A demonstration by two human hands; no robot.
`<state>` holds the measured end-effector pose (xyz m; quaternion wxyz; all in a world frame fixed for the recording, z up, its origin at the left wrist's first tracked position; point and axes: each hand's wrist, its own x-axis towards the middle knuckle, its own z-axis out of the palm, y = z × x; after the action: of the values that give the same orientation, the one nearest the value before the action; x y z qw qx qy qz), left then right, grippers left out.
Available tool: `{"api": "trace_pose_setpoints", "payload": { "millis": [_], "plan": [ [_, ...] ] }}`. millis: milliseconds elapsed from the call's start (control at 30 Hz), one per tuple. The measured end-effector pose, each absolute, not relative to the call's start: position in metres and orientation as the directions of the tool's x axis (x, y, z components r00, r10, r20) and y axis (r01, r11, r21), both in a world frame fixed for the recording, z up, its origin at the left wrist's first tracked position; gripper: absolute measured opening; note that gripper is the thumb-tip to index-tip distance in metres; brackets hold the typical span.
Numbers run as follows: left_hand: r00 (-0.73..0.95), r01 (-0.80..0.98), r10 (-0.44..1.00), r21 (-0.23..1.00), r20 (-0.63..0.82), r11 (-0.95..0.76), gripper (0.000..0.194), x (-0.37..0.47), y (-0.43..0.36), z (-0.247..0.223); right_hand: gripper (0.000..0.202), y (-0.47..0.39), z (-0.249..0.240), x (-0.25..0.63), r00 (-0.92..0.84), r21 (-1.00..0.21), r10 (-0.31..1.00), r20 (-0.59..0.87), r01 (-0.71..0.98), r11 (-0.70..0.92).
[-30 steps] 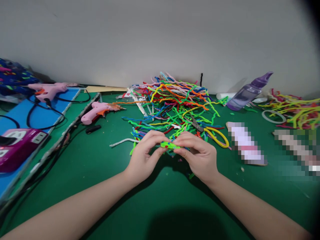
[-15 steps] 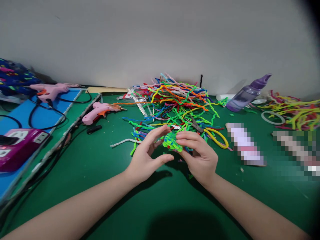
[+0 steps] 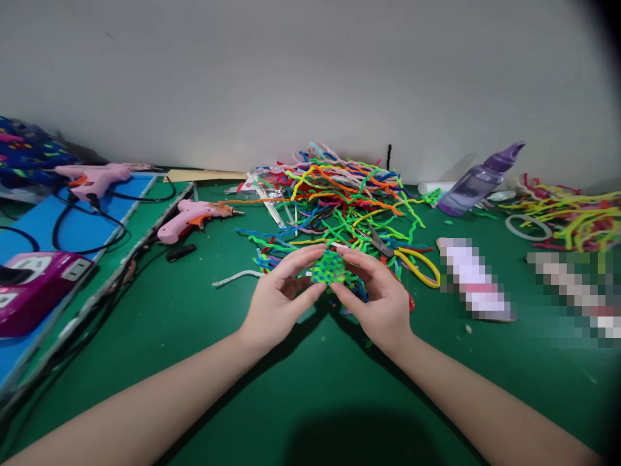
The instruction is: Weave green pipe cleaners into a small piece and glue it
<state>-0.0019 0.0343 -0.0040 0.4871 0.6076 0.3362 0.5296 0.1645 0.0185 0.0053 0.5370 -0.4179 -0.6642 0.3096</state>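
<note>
- desk [image 3: 208,395]: we work above its green surface, which carries everything set out around us.
- pile of fuzzy sticks [image 3: 339,188]: many colours, heaped on the desk just beyond our hands.
- left hand [image 3: 279,301] and right hand [image 3: 381,298]: each pinches one side of the fuzzy piece [image 3: 328,266], fingers along its upper edge, thumb at its lower edge.
- step in hand, as we judge it: two-handed holding and handling of the piece.
- next move, as we judge it: light, even pressure from both hands, so that the soft shape does not crush.
- fuzzy piece: green dotted with blue, between our hands, seemingly raised above the desk. its broad face points towards us; the outline looks squarish, so we cannot tell a long axis.
</note>
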Motion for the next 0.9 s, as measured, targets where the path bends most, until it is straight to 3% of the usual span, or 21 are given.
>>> {"api": "trace_pose_setpoints", "payload": {
  "millis": [200,300,467,567,733,900],
  "plan": [
    [0.141,-0.252,0.972,0.956,0.187,-0.147,0.04,0.0001,0.0348,-0.004,0.032,0.022,-0.0033,0.1617,0.009,-0.845,0.862,0.507,0.203,0.495],
    [0.097,-0.289,0.984,0.95,0.151,-0.117,0.035,0.0004,0.0351,-0.003,0.033,0.021,-0.0031,0.1617,-0.003,-0.891,0.909,0.418,0.195,0.41],
    [0.126,-0.206,0.982,0.972,0.141,-0.113,0.029,-0.0005,0.0335,0.0018,0.02,0.0182,0.0023,0.1636,-0.053,-0.955,0.978,0.199,0.214,0.206],
    [0.099,-0.153,0.983,0.978,0.155,-0.139,0.031,-0.0009,0.0342,0.003,0.016,0.0183,0.0048,0.1635,-0.031,-0.96,0.976,0.214,0.178,0.216],
    [0.134,0.031,0.988,0.996,0.075,-0.08,0.018,-0.0008,0.0362,0.001,0.014,0.0199,0.0043,0.1614,-0.027,-0.967,0.976,0.217,0.128,0.218],
    [0.155,0.127,0.971,0.971,0.182,-0.202,0.015,-0.0009,0.0329,0.0027,0.012,0.021,0.0027,0.16,-0.009,-0.974,0.976,0.217,0.065,0.217]
  ]
}}
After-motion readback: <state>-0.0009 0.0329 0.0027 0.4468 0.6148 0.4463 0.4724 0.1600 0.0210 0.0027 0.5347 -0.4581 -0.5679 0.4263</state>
